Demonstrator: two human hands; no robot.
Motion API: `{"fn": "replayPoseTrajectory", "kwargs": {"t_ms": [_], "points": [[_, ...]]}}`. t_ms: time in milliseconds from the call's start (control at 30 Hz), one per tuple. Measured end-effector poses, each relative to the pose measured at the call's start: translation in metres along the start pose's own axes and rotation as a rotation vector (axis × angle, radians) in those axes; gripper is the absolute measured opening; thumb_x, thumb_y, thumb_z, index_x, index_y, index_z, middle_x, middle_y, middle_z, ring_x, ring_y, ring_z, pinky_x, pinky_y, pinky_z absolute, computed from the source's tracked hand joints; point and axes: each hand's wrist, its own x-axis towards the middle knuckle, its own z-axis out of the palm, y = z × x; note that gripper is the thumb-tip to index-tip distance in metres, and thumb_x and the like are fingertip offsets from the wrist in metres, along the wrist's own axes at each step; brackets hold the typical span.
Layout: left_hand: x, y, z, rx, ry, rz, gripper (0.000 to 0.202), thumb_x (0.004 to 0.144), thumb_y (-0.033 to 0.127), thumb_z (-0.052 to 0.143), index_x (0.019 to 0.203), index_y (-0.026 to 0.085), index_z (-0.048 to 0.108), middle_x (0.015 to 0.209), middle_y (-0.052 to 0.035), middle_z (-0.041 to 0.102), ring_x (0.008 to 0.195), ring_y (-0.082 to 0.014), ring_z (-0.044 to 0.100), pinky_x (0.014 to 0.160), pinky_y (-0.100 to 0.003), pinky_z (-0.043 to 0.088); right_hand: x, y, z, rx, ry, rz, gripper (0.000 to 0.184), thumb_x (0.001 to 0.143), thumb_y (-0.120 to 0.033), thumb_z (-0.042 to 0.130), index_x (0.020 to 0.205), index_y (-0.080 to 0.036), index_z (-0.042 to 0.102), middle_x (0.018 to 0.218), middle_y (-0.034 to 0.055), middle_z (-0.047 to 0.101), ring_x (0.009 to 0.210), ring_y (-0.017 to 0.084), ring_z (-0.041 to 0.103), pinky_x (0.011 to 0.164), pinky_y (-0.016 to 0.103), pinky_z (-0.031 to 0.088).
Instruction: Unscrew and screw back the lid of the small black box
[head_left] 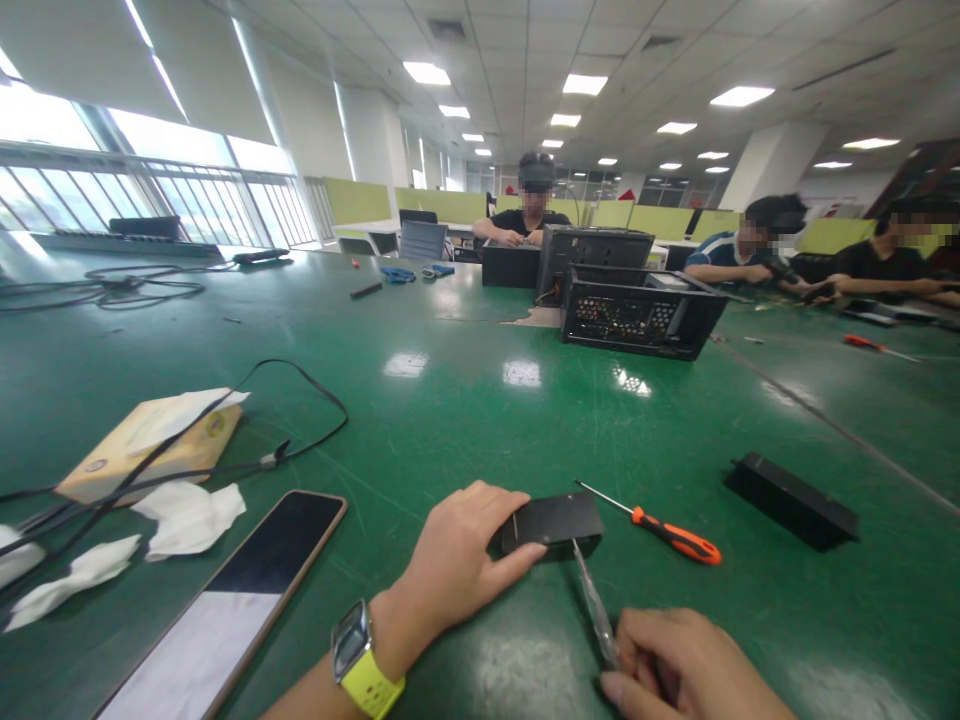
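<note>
My left hand (457, 555), with a yellow-strapped watch on its wrist, grips the left end of a small black box (553, 523) lying on the green table (465, 400). My right hand (686, 665) is closed around a clear-handled screwdriver (595, 600). Its tip touches the box's near edge. An orange-handled screwdriver (660, 530) lies just right of the box.
A phone (255, 580) lies at my left, with crumpled tissues (187, 515), a tissue pack (150, 445) and a black cable (300, 400). Another black box (791, 498) sits at right. Open computer cases (637, 310) stand mid-table. Three people work at the far side.
</note>
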Motion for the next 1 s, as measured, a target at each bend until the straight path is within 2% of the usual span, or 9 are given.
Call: {"fn": "replayPoseTrajectory", "kwargs": {"t_ms": [133,333,433,567,667,1000], "points": [[-0.001,-0.001,0.003,-0.055,0.031,-0.028,0.034,0.084,0.035,0.069,0.113,0.019,0.061,0.105,-0.0080,0.068,0.095,-0.0260,0.062,0.083,-0.041,0.052,0.005,-0.001,0.001,0.047,0.017,0.008,0.020,0.080,-0.030,0.058,0.064,-0.020,0.051,0.062,-0.0018,0.062,0.063,0.014,0.057,0.060,0.022,0.037],[-0.002,0.000,0.004,-0.090,0.042,-0.042,0.031,0.084,0.033,0.068,0.111,0.019,0.060,0.103,-0.0072,0.067,0.093,-0.0248,0.062,0.082,-0.040,0.053,-0.002,-0.004,-0.006,0.062,0.065,0.014,0.016,0.077,-0.024,0.055,0.062,-0.020,0.056,0.061,-0.0007,0.062,0.063,0.015,0.058,0.056,0.021,0.037],[-0.002,0.001,0.003,-0.091,0.033,-0.049,0.031,0.084,0.034,0.068,0.110,0.020,0.061,0.102,-0.0071,0.068,0.092,-0.0249,0.063,0.081,-0.040,0.053,-0.005,-0.005,-0.012,0.061,0.116,0.009,0.018,0.081,-0.027,0.053,0.064,-0.021,0.057,0.062,-0.0004,0.062,0.063,0.016,0.059,0.057,0.022,0.039],[-0.001,0.002,0.002,-0.094,0.020,-0.061,0.031,0.083,0.034,0.069,0.109,0.019,0.062,0.102,-0.0073,0.068,0.092,-0.0254,0.063,0.081,-0.041,0.053,-0.010,-0.003,-0.019,0.056,0.141,0.011,0.031,0.089,-0.037,0.045,0.063,-0.021,0.053,0.063,0.0009,0.062,0.064,0.017,0.059,0.058,0.023,0.041],[0.000,0.002,0.002,-0.092,0.011,-0.067,0.031,0.082,0.034,0.069,0.109,0.019,0.062,0.101,-0.0076,0.068,0.092,-0.0257,0.062,0.082,-0.041,0.053,-0.011,-0.004,-0.017,0.058,0.134,-0.006,0.038,0.092,-0.041,0.039,0.062,-0.021,0.051,0.060,0.0011,0.060,0.062,0.017,0.059,0.058,0.024,0.040],[-0.001,0.001,0.003,-0.086,0.014,-0.055,0.031,0.083,0.033,0.068,0.110,0.019,0.061,0.102,-0.0070,0.067,0.093,-0.0253,0.062,0.082,-0.040,0.052,-0.004,-0.010,-0.005,0.067,0.122,-0.033,0.033,0.092,-0.039,0.041,0.067,-0.021,0.054,0.065,0.0019,0.064,0.064,0.017,0.060,0.059,0.025,0.040]]}}
